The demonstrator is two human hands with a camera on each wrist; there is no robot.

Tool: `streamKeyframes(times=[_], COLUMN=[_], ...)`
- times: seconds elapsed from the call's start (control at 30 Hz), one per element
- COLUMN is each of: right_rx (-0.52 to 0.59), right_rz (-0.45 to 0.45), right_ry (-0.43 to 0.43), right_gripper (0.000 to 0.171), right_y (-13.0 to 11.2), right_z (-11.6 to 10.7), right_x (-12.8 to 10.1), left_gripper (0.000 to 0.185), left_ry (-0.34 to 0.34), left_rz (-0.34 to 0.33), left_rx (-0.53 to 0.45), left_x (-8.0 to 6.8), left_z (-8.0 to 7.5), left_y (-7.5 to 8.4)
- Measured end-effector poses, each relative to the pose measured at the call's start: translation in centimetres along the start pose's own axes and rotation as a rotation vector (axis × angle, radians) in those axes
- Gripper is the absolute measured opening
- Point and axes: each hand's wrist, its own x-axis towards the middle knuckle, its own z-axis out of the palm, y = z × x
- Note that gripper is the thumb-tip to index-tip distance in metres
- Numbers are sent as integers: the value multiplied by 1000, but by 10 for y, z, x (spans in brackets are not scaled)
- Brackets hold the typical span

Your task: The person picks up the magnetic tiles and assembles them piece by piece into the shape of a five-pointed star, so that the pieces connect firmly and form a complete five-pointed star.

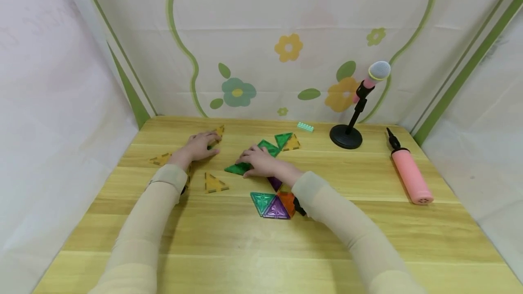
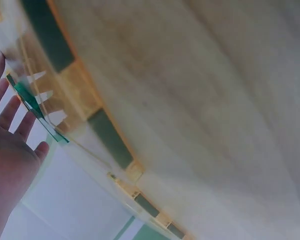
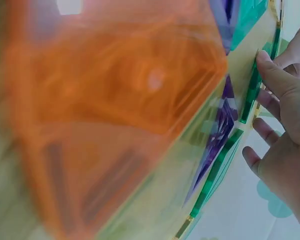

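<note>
My left hand (image 1: pixel 196 147) reaches over the far left of the table, fingers spread at a green magnetic tile (image 2: pixel 27 97) largely hidden beneath them. A yellow triangular tile (image 1: pixel 220 131) lies just past its fingertips. In the middle, my right hand (image 1: pixel 261 161) pinches a long green triangular tile (image 1: pixel 234 169) by its edges, thumb on the near side and fingers on the far side. Another green tile (image 1: pixel 270 149) lies just beyond that hand, and a purple tile (image 1: pixel 275 183) shows below its wrist.
Nearer me lie joined teal (image 1: pixel 261 201), purple (image 1: pixel 277 210) and orange (image 1: pixel 287 201) tiles. Yellow triangles (image 1: pixel 214 183) lie at left. A green-and-yellow pair (image 1: pixel 291 142) and a mint brick (image 1: pixel 305 127) lie farther back. Right are a microphone stand (image 1: pixel 346 136) and a pink pump (image 1: pixel 411 176).
</note>
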Motion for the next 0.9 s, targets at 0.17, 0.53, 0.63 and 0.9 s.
streamKeyframes(times=[0.17, 0.53, 0.63, 0.9], right_rx=[10, 96, 102, 33], right_rz=[-37, -79, -44, 93], right_ry=[-20, 11, 43, 76], right_gripper=[52, 49, 52, 60], right_y=[3, 12, 12, 4], right_z=[-1, -6, -7, -1], right_x=[-10, -24, -28, -28], left_gripper=[51, 45, 42, 51], left_ry=[2, -46, -55, -16], left_rz=[39, 129, 143, 105], left_rx=[-6, 29, 32, -5], left_x=[-2, -6, -6, -4], left_z=[0, -4, -5, -7], left_y=[3, 16, 20, 22])
